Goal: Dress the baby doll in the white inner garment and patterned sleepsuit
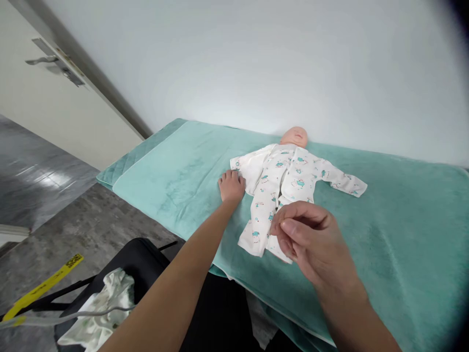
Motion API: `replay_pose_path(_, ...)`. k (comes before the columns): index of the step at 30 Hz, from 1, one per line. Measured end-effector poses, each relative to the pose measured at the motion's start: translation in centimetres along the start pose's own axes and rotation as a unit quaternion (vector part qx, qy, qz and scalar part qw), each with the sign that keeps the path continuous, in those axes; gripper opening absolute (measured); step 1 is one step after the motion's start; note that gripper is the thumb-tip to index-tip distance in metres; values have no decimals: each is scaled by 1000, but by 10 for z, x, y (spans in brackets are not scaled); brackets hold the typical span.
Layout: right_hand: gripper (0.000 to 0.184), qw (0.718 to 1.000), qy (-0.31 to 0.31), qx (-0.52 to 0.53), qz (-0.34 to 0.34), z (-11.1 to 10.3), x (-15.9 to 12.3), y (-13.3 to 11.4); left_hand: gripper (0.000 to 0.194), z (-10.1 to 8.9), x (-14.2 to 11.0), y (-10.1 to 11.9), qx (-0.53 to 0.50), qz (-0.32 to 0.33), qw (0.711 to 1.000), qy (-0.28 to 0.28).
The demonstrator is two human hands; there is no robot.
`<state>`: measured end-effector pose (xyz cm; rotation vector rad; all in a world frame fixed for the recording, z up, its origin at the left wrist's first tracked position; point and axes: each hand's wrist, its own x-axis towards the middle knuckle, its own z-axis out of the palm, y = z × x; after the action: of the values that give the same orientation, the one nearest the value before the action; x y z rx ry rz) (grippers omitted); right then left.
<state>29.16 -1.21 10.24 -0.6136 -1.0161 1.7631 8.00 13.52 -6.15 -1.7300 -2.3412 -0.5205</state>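
Note:
A baby doll [295,137] lies on its back on a teal towel [176,176]. It wears a white sleepsuit [284,178] printed with small teal figures. My left hand [231,186] rests on the towel with curled fingers, touching the end of the suit's near sleeve. My right hand [306,239] hovers over the suit's legs. Its thumb and fingers are pressed together in a pinch, and I cannot make out anything between them.
The towel covers a padded table against a white wall. A black chair [135,264] with a crumpled white-green cloth [106,303] stands at the lower left, beside a yellow strap [44,286]. A door with a lever handle [54,63] is at the far left.

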Motion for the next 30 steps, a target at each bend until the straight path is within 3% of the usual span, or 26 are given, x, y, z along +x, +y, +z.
replay_pose_path(6,11,997,-82,6,-9,0,0,11,29,1,1,1,7,-10,1000,-14)
replay_pose_path(13,10,987,-154,17,51,5,5,22,28,3,0,0,12,-3,1000,-16)
replay_pose_path(16,11,985,-159,27,67,7,9,28,28,2,0,-1,4,3,1000,-6)
replay_pose_path(24,18,988,-102,44,104,11,18,37,28,-2,-1,0,2,-1,1000,-13)
replay_pose_path(30,15,981,-147,-9,125,13,21,50,28,-3,-2,-1,-7,1,1000,-12)
